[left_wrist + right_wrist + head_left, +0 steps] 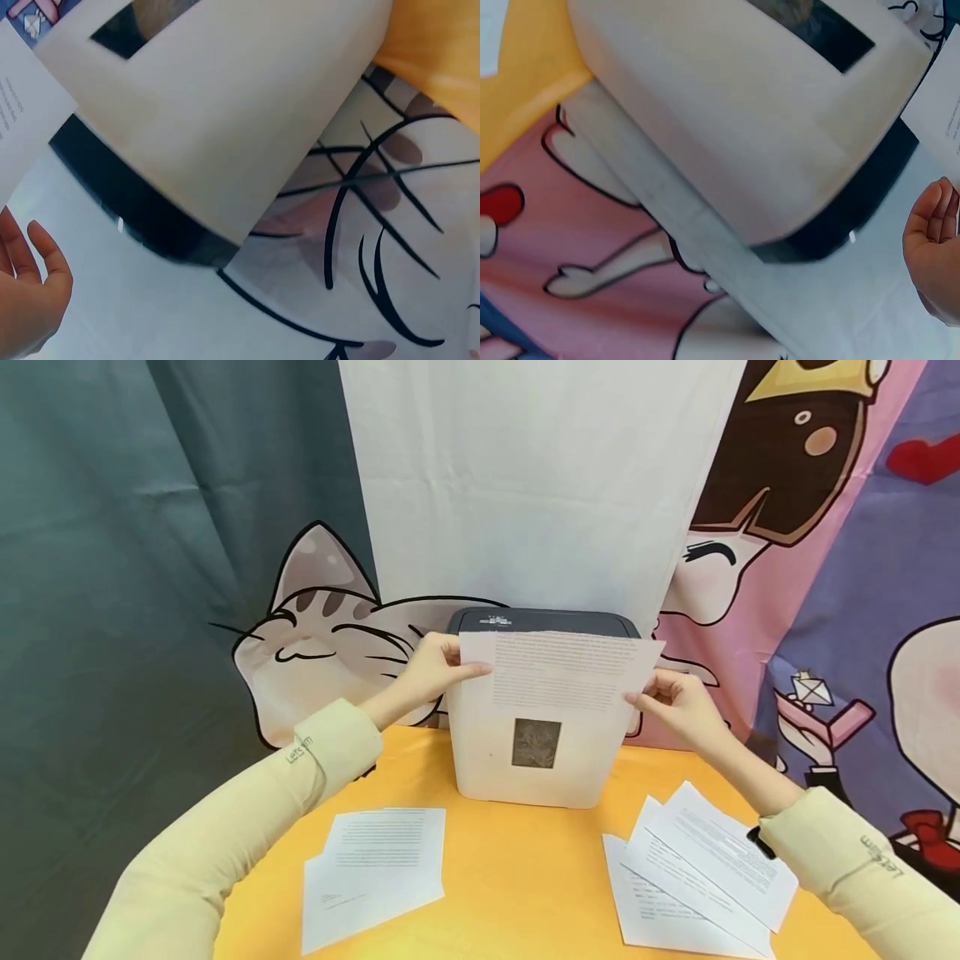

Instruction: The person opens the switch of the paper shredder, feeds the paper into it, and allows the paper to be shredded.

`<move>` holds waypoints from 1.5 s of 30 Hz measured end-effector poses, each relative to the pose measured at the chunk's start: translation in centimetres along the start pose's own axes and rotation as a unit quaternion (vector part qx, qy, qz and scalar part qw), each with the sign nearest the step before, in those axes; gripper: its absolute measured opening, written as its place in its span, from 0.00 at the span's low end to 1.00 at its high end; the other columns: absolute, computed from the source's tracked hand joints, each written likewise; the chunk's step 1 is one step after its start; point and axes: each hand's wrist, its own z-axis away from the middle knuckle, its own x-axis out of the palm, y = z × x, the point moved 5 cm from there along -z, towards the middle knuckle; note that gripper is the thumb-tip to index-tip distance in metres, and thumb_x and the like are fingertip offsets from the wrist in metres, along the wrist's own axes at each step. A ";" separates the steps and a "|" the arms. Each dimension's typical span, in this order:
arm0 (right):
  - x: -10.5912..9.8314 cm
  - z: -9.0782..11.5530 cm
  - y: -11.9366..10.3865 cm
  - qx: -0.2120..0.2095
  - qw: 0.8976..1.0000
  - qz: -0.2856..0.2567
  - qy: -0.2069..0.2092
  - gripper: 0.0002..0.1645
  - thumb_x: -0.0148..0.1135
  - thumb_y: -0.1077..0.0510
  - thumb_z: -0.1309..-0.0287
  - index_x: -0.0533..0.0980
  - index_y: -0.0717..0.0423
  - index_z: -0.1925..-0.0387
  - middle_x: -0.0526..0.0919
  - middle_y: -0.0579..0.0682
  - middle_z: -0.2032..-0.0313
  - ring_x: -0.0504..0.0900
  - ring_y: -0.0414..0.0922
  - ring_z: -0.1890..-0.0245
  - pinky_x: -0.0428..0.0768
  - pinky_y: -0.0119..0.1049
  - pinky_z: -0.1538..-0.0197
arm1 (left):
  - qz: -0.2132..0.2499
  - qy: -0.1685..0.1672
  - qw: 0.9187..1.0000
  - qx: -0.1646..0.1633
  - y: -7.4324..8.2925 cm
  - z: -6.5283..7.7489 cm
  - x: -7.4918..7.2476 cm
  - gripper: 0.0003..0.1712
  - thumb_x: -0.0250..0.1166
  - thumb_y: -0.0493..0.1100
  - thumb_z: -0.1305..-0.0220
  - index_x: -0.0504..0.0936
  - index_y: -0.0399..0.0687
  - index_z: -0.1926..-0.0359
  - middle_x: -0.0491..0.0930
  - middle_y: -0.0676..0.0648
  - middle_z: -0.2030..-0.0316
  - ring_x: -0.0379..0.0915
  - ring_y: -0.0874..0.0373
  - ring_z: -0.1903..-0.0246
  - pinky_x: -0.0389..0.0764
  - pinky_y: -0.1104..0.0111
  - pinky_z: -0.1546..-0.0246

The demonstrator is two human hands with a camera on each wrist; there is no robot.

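A printed sheet of paper (570, 668) is stretched between both hands in front of the upper part of a paper shredder (480, 768), a white bin with a dark top and a small dark window. My left hand (441, 667) pinches the sheet's left edge, thumb in front. At the right edge, my right hand (678, 702) pinches it the same way. Each wrist view catches a corner of the sheet (26, 105) beside the shredder's dark top. The sheet hides part of that top and its slot; where its lower edge ends against the white body is hard to see.
Overlapping printed sheets (375, 877) lie on the yellow tabletop (517, 877) at the left. Several more printed sheets (697, 868) are fanned out at the right. A cartoon-patterned curtain (540, 485) hangs close behind the shredder.
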 end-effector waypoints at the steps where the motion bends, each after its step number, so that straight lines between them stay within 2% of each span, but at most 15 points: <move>1: -0.3 -0.3 -0.1 -0.003 1.000 0.009 0.004 0.03 0.64 0.69 0.47 0.78 0.67 0.74 0.74 0.31 0.82 0.66 0.32 0.84 0.64 0.27 0.80 | -0.006 0.000 1.000 0.003 0.2 -0.3 -0.2 0.09 0.70 0.39 0.45 0.86 0.36 0.66 0.86 0.40 0.70 0.75 0.66 0.76 0.73 0.73 0.72; 4: -1.2 -1.5 -0.4 -0.012 0.999 0.030 0.017 0.04 0.63 0.70 0.46 0.77 0.67 0.75 0.72 0.32 0.83 0.64 0.32 0.84 0.63 0.27 0.80 | -0.014 -0.002 1.000 0.016 1.0 -1.3 -0.9 0.10 0.69 0.40 0.44 0.86 0.37 0.64 0.85 0.39 0.69 0.78 0.62 0.72 0.75 0.72 0.68; 10: -2.2 -3.7 -1.1 -0.025 0.999 0.043 0.020 0.03 0.63 0.68 0.45 0.79 0.67 0.70 0.77 0.31 0.79 0.71 0.29 0.81 0.68 0.22 0.75 | -0.007 0.000 0.999 0.037 2.2 -3.5 -1.8 0.11 0.67 0.37 0.43 0.85 0.35 0.60 0.85 0.37 0.63 0.81 0.53 0.63 0.78 0.66 0.57; 14: -3.0 -4.9 -1.4 -0.030 0.998 0.048 0.025 0.05 0.64 0.68 0.46 0.80 0.69 0.68 0.78 0.29 0.79 0.72 0.29 0.81 0.68 0.22 0.77 | -0.006 0.013 0.999 0.043 2.8 -5.1 -2.2 0.10 0.67 0.36 0.43 0.85 0.34 0.61 0.85 0.38 0.62 0.81 0.52 0.62 0.78 0.66 0.58; 17: -3.6 -5.9 -1.5 -0.031 0.996 0.076 0.030 0.05 0.64 0.68 0.46 0.80 0.70 0.68 0.76 0.27 0.80 0.70 0.28 0.81 0.66 0.21 0.78 | -0.006 0.012 0.999 0.043 3.3 -6.2 -2.4 0.10 0.67 0.35 0.43 0.85 0.34 0.60 0.84 0.37 0.60 0.81 0.51 0.60 0.78 0.65 0.57; 22: -4.9 -7.5 -1.9 -0.014 0.992 0.117 0.050 0.08 0.64 0.64 0.45 0.80 0.69 0.69 0.77 0.31 0.80 0.71 0.28 0.80 0.67 0.20 0.75 | 0.004 0.004 0.999 0.036 4.6 -7.6 -2.8 0.12 0.67 0.34 0.43 0.84 0.34 0.58 0.84 0.37 0.58 0.81 0.51 0.59 0.79 0.65 0.54; 27: -5.6 -9.1 -2.0 -0.003 0.988 0.142 0.057 0.10 0.64 0.61 0.44 0.79 0.68 0.72 0.79 0.42 0.81 0.70 0.30 0.82 0.66 0.23 0.75 | 0.007 0.014 0.999 0.034 5.4 -9.2 -3.3 0.12 0.67 0.32 0.44 0.84 0.32 0.57 0.83 0.36 0.57 0.82 0.52 0.60 0.80 0.66 0.55; 30: -5.4 -9.9 -1.7 -0.010 0.985 0.162 0.050 0.10 0.65 0.62 0.44 0.79 0.69 0.73 0.80 0.51 0.81 0.68 0.30 0.83 0.65 0.23 0.77 | 0.000 0.023 0.999 0.028 5.1 -9.9 -3.5 0.12 0.67 0.32 0.44 0.84 0.32 0.57 0.83 0.35 0.58 0.82 0.52 0.61 0.80 0.66 0.55; 35: -4.4 -11.1 -1.4 -0.023 0.980 0.191 0.049 0.10 0.65 0.64 0.46 0.78 0.70 0.75 0.81 0.64 0.78 0.66 0.28 0.84 0.63 0.23 0.77 | -0.009 0.048 0.999 0.018 3.4 -10.6 -3.6 0.11 0.68 0.34 0.44 0.85 0.33 0.59 0.84 0.36 0.59 0.81 0.55 0.62 0.78 0.68 0.57; 38: -3.8 -11.7 -1.0 -0.016 0.980 0.194 0.049 0.10 0.65 0.63 0.45 0.78 0.70 0.74 0.82 0.65 0.77 0.66 0.29 0.84 0.62 0.25 0.76 | -0.014 0.068 0.998 0.011 2.7 -10.8 -3.9 0.11 0.68 0.34 0.45 0.85 0.32 0.60 0.85 0.37 0.60 0.80 0.58 0.64 0.77 0.70 0.59; 41: -3.1 -12.3 -0.7 -0.007 0.981 0.190 0.044 0.10 0.65 0.63 0.45 0.79 0.70 0.73 0.83 0.66 0.74 0.67 0.29 0.83 0.63 0.24 0.75 | -0.014 0.083 0.996 0.003 2.2 -10.8 -4.3 0.12 0.68 0.34 0.45 0.85 0.32 0.60 0.84 0.36 0.60 0.81 0.56 0.63 0.78 0.68 0.58; 45: -2.6 -12.7 -0.2 0.008 0.982 0.186 0.036 0.10 0.64 0.63 0.44 0.79 0.70 0.72 0.83 0.67 0.70 0.70 0.31 0.80 0.65 0.24 0.73 | -0.019 0.089 0.996 -0.004 1.7 -10.9 -4.3 0.11 0.69 0.35 0.45 0.85 0.32 0.61 0.84 0.36 0.61 0.81 0.54 0.62 0.78 0.68 0.56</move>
